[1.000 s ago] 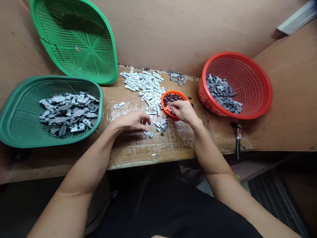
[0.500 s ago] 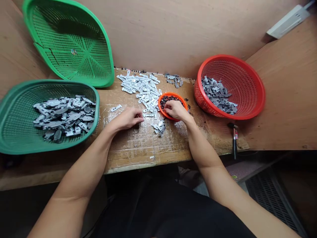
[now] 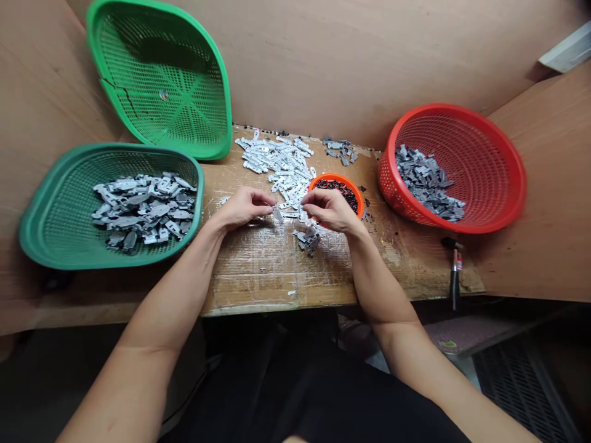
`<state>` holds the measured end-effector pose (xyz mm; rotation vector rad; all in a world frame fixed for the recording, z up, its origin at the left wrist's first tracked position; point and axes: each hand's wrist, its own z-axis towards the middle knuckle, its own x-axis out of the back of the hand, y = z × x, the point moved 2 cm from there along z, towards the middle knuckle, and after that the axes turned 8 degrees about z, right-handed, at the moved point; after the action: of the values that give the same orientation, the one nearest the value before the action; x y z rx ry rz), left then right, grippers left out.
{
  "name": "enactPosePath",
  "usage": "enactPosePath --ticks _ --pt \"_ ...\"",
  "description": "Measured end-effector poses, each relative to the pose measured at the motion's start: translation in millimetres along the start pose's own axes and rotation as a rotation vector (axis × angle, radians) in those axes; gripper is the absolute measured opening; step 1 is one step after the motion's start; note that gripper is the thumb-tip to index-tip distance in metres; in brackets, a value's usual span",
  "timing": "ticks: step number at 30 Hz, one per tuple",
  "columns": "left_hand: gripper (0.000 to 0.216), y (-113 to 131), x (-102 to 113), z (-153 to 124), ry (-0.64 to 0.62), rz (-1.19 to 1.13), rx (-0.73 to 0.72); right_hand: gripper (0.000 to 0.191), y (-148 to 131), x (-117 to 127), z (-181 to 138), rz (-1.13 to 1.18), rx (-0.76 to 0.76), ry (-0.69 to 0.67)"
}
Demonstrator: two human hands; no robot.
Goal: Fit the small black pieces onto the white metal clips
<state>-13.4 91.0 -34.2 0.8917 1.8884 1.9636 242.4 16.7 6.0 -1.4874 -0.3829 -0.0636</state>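
Note:
My left hand (image 3: 244,208) is closed in a pinch on a small grey plate-like part (image 3: 277,213), held just above the cardboard-covered bench (image 3: 249,289). Opposite it, my right hand (image 3: 333,210) pinches thumb and fingers together; whatever is between them is too small to make out. That hand covers the near left side of an orange bowl (image 3: 336,176) full of tiny black pieces (image 3: 349,194). Behind both hands spreads a pile of light grey metal strips (image 3: 279,161). A little heap of darker grey parts (image 3: 308,240) lies below the right hand.
A dark green basket (image 3: 50,215) at left holds assembled-looking grey parts (image 3: 148,209). Behind it a bright green basket (image 3: 184,98) leans on the wall. On the right stand a red basket (image 3: 498,178) with grey pieces (image 3: 427,181) and a black-handled tool (image 3: 455,286).
My right hand has come out of the orange bowl toward my left hand. My left hand has risen slightly, and the grey part now shows at its fingertips. The whole view has shifted.

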Motion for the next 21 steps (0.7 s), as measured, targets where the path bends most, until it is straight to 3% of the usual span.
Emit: enactPosePath --ticks 8,15,21 --pt "0.014 14.6 -4.8 -5.3 0.105 -0.029 0.004 0.034 -5.7 -35.4 -4.1 0.263 -0.106 -0.069" --pt "0.008 17.1 -11.9 -6.3 0.190 -0.199 0.088 0.044 11.6 -46.3 1.5 0.265 -0.102 0.074" --pt "0.009 15.3 -12.5 -5.7 0.193 -0.275 0.105 0.049 15.6 -52.0 1.8 0.361 -0.185 0.064"
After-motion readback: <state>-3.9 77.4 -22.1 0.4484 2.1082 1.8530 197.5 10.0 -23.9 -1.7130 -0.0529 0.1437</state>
